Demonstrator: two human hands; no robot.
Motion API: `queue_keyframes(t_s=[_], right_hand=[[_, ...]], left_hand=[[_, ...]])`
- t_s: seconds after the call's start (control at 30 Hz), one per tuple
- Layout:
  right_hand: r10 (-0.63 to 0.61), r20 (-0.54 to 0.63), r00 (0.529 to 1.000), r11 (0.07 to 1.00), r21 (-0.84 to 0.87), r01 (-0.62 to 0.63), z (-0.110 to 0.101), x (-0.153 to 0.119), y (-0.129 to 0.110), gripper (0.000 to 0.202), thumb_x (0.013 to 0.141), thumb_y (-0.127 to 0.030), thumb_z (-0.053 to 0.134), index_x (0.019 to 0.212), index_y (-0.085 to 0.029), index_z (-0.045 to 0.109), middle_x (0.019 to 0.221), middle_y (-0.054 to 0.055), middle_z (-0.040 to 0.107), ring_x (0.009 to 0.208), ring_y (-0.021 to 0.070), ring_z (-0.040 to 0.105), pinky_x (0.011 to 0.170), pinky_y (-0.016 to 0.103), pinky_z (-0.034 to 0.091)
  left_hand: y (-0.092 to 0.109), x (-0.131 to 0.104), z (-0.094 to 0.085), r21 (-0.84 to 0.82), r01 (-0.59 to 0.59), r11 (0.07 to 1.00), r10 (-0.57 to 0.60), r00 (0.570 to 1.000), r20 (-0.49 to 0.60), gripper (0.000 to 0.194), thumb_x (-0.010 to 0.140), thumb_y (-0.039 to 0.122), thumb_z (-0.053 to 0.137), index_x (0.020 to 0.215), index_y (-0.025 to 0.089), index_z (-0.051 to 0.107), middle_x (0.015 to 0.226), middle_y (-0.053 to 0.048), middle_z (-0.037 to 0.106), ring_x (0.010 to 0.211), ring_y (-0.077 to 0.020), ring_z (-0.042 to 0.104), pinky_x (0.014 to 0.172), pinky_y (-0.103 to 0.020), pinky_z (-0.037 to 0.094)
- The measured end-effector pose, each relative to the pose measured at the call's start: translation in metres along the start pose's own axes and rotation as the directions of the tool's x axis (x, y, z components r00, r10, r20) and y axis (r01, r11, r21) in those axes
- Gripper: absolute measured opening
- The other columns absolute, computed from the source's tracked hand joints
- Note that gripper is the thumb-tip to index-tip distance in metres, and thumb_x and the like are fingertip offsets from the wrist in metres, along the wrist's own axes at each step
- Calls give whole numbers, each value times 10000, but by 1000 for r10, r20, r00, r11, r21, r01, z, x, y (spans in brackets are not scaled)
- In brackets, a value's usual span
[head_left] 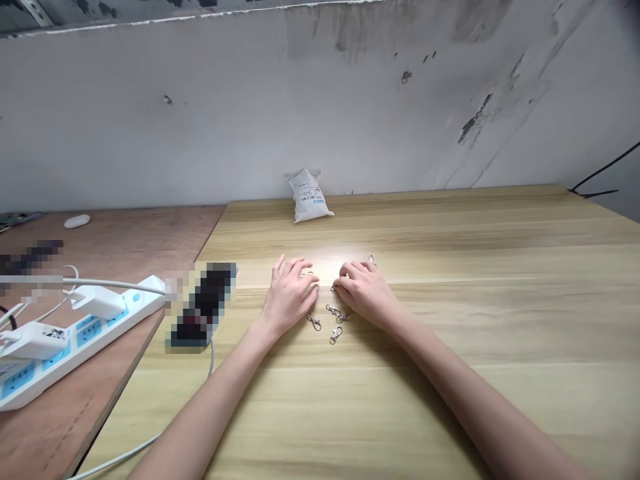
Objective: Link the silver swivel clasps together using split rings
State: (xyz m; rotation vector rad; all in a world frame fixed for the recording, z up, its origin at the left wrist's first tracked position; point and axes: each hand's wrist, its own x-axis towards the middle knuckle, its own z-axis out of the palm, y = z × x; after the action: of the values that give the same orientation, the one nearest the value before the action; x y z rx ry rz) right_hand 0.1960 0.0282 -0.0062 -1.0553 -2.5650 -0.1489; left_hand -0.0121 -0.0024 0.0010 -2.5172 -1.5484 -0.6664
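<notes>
My left hand rests on the wooden table with its fingers bent and apart. Part of a small metal ring shows by its fingertips, and a silver lobster clasp lies just below the hand. Opposite it, my right hand has curled fingers closed at the tips on a small silver clasp, mostly hidden, with one end sticking out. Between and below the hands lie more lobster clasps, some of them close together. Another clasp shows just beyond my right hand.
A white printed pouch stands at the table's back edge by the wall. On the left lies a blurred-out phone-like object with a cable. A white power strip with plugged-in chargers sits on the brown board.
</notes>
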Motion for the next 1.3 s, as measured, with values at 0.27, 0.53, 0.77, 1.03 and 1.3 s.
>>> queue_keyframes(t_s=[0.27,0.53,0.77,1.03,1.3], right_hand=[[-51,-135,990,997,55,59,9,3,-5,172,913,-156,522,794,-185,643,808,25,658,805,166,557,904,340,348],[-25,-287,958,969,227,94,11,2,-12,108,874,-131,540,813,-203,592,807,12,672,762,160,602,910,346,381],[120,-211,970,859,512,5,2,-1,-14,154,919,-222,560,1068,-203,591,1011,73,655,967,211,597,866,370,403],[107,-159,981,742,670,28,3,-1,-15,113,958,-244,528,942,-218,637,962,59,658,909,194,571,828,364,413],[177,-192,965,758,652,-9,7,-1,-12,143,971,-263,510,880,-214,609,816,30,650,805,182,559,800,362,380]], left_hand=[[13,-3,7,-65,-53,996,52,999,-14,145,920,241,544,957,242,684,1199,-55,640,1250,-238,508,1148,-537,269],[10,-2,8,-119,-70,990,60,995,-83,135,911,191,569,858,245,681,1122,-23,679,1190,-230,548,1127,-532,266],[8,1,-2,-330,-13,944,-65,972,-225,108,904,224,613,929,265,709,1122,-38,658,1191,-235,527,1037,-473,354],[13,1,-2,-368,-25,929,-62,973,-221,129,900,210,620,940,280,721,1137,-42,641,1189,-238,508,997,-449,372],[12,2,-3,-292,-22,956,-53,967,-249,102,886,227,638,908,276,726,1112,-40,646,1180,-243,520,1019,-455,360]])
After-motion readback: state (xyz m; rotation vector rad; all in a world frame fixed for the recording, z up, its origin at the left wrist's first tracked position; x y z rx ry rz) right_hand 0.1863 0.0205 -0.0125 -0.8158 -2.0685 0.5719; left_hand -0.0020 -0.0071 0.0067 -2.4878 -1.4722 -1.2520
